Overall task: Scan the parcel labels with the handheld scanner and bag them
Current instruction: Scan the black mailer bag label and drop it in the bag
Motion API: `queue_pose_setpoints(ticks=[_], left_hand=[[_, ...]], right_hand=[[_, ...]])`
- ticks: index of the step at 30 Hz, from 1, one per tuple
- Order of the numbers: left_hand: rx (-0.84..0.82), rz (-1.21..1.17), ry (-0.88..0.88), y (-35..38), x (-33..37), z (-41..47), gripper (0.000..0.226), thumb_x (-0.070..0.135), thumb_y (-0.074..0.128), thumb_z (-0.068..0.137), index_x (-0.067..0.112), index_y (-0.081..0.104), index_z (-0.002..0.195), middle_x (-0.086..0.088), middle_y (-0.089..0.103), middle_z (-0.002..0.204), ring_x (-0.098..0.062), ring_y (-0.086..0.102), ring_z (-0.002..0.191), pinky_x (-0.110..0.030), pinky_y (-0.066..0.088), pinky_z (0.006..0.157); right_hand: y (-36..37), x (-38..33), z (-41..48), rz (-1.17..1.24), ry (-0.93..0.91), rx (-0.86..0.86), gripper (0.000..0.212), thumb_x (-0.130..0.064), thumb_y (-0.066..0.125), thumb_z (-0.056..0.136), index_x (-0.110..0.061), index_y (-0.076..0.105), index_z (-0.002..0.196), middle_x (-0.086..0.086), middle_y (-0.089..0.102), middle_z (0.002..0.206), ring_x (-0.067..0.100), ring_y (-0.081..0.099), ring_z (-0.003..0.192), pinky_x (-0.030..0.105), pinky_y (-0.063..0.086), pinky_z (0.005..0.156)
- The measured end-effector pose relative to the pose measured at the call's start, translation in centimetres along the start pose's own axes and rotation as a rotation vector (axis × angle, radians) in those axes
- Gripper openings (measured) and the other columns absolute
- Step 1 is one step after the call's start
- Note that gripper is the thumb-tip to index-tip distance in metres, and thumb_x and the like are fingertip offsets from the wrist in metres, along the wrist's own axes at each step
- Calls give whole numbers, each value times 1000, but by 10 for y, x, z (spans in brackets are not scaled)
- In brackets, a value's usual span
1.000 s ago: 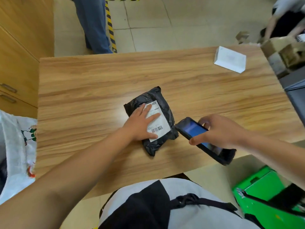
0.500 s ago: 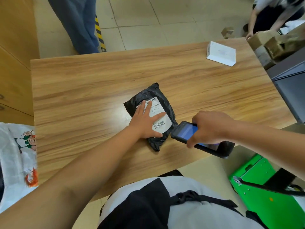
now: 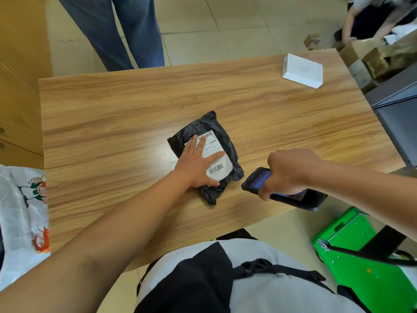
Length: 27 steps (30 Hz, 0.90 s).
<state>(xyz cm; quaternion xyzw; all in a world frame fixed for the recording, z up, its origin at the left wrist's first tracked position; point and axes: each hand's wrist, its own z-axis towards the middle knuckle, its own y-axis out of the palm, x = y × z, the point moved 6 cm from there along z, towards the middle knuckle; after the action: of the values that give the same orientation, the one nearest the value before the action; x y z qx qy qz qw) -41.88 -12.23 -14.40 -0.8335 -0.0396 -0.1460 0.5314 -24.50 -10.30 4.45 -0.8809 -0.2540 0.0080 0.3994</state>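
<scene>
The black parcel (image 3: 228, 141) lies near the middle of the desk (image 3: 112, 123), a little toward the near edge, with its white label (image 3: 220, 171) facing up. The left grip (image 3: 195, 164) rests flat on it, fingers straight and spread over the label's left part, grasping nothing; the lower barcode shows uncovered. The right grip (image 3: 291, 172) is curled round the handheld scanner (image 3: 258, 180) at the near edge. The scanner's front end points at the parcel, just beside its near right corner, and its screen is lit blue. A small white box (image 3: 302, 70) sits at the far right corner. A white printed bag (image 3: 20, 211) shows beside the desk's left edge.
</scene>
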Motion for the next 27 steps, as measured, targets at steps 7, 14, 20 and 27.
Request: queue_pose_setpoints(ticks=[7,14,20,27], left_hand=[[-17,37,-8,-5,0,-2,91,63,64,81,59,4,149,-14,-22,162,-37,-29,145,-48,-13,117],[-166,106,-91,-25,-5,-16,88,3,51,85,60,17,143,-10,-14,165,-33,-20,149,-54,-14,117],[169,-404,-640,-39,4,-31,62,48,66,79,42,43,136,-5,21,158,-29,17,144,-47,18,114],[257,-456,-1022,-14,27,-15,84,60,80,63,33,33,127,-14,28,146,-35,29,134,-47,27,109]], right_hand=[[7,27,1,219,41,-65,56,-66,75,46,-20,62,75,-8,66,46,15,64,48,26,41,53],[25,58,12,785,-4,-96,69,-51,87,44,-6,70,93,18,75,67,33,73,55,50,61,58],[46,76,30,1234,-39,-46,50,-41,93,52,-22,67,90,9,70,86,20,72,53,30,56,44],[54,79,57,1382,-109,-42,34,-30,91,70,-25,65,92,1,62,88,-8,62,49,13,42,34]])
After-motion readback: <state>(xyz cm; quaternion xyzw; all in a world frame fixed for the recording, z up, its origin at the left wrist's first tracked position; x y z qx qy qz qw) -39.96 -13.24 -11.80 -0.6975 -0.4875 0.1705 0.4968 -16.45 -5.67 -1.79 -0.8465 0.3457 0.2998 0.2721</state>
